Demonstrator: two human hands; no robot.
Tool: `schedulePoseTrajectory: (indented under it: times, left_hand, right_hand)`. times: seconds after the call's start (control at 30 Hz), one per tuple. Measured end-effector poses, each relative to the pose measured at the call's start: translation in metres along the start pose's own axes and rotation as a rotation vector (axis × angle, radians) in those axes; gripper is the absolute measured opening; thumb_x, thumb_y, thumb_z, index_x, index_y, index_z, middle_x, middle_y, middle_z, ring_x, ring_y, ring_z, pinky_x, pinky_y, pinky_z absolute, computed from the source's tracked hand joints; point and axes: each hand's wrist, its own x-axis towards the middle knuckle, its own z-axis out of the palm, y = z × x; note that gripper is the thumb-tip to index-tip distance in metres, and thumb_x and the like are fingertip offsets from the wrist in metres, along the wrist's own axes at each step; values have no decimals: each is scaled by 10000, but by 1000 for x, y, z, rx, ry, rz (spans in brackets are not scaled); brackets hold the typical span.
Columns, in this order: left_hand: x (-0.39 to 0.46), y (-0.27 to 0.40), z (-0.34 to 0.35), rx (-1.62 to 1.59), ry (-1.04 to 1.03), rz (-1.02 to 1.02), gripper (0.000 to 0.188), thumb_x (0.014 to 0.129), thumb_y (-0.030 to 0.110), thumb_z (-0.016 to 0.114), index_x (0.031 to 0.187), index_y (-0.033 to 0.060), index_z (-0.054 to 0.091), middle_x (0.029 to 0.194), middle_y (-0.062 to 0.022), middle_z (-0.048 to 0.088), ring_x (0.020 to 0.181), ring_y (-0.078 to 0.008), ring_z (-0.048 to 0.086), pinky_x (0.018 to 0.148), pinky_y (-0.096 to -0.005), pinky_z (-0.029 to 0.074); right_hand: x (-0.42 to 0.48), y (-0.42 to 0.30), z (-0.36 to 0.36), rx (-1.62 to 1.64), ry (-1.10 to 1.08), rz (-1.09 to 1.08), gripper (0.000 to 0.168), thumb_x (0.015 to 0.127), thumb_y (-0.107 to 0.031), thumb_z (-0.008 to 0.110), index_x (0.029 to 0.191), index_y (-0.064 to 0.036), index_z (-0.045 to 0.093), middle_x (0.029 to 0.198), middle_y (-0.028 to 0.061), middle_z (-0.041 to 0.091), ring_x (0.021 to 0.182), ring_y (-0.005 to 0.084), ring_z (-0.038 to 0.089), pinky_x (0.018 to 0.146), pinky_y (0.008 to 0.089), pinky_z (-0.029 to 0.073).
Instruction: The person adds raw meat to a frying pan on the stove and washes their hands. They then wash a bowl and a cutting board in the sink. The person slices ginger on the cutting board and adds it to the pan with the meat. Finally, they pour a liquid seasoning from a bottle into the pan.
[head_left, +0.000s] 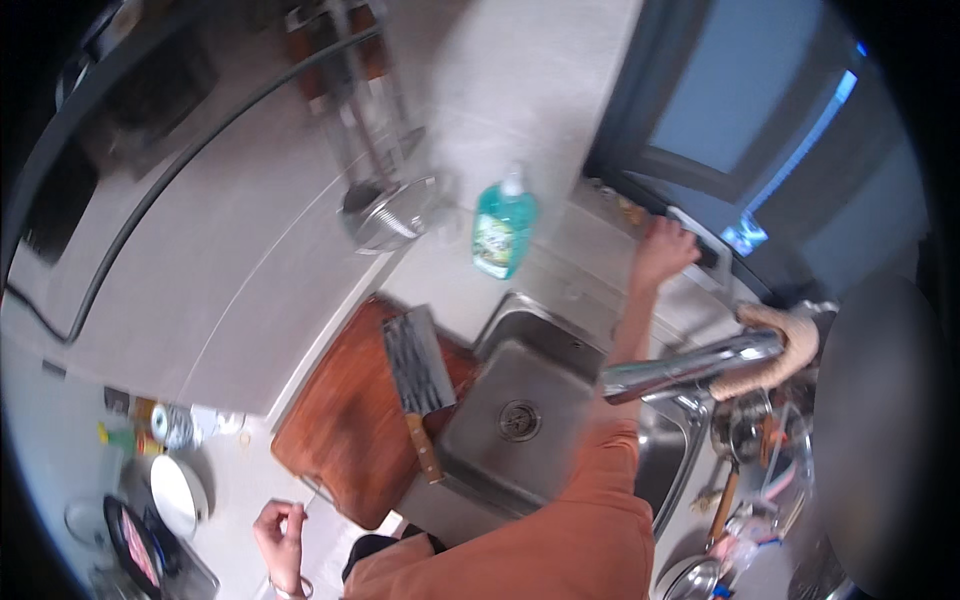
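Observation:
My right hand reaches over the sink to the window sill, its fingers at a pale frame or handle there; blur hides whether they grip it. My left hand is at the lower left, fingers curled near the thumb, beside the wooden cutting board. Whether it holds something small cannot be told. A cleaver with a wooden handle lies on the board, its handle reaching to the rim of the steel sink. Behind the sink stands a bottle of green liquid.
The chrome faucet extends over the sink beside my right arm. A wire strainer hangs on the wall. A white bowl and a dark pan are at the lower left. Pots and bags crowd the right counter.

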Motion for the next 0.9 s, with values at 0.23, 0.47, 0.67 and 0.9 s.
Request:
schedulePoseTrajectory:
  times: [0.23, 0.47, 0.67, 0.9]
  left_hand:
    - [-12, 13, -1, 152, 27, 119, 121, 756, 86, 673, 697, -2, 614, 627, -49, 565, 575, -100, 518, 534, -234, 412]
    - [-35, 5, -19, 154, 73, 67, 156, 763, 140, 673, 693, 14, 616, 628, -52, 574, 546, -125, 528, 517, -261, 420]
    - [-48, -22, -47, 72, 121, 12, 209, 786, 171, 653, 647, 29, 588, 580, -42, 555, 524, -112, 528, 483, -259, 410]
    - [-74, -53, -105, 12, 331, 14, 352, 803, 157, 618, 553, 13, 417, 488, -86, 391, 442, -181, 343, 433, -313, 309]
  right_hand:
    - [-14, 48, 46, 286, 133, -399, 203, 841, -184, 442, 886, -87, 615, 930, 100, 594, 855, 289, 533, 686, 423, 387]
    - [-10, 32, 52, 22, -332, -408, 262, 849, -341, 521, 1010, -159, 620, 828, 12, 645, 750, 182, 568, 635, 378, 434]
    - [-18, 41, 21, 33, 140, -467, 263, 885, -360, 484, 1096, -252, 598, 1031, -93, 623, 869, 112, 578, 639, 291, 425]
    - [-148, 23, -73, 257, -139, -448, 274, 892, -296, 487, 1090, -121, 563, 940, 57, 603, 798, 230, 588, 664, 367, 452]
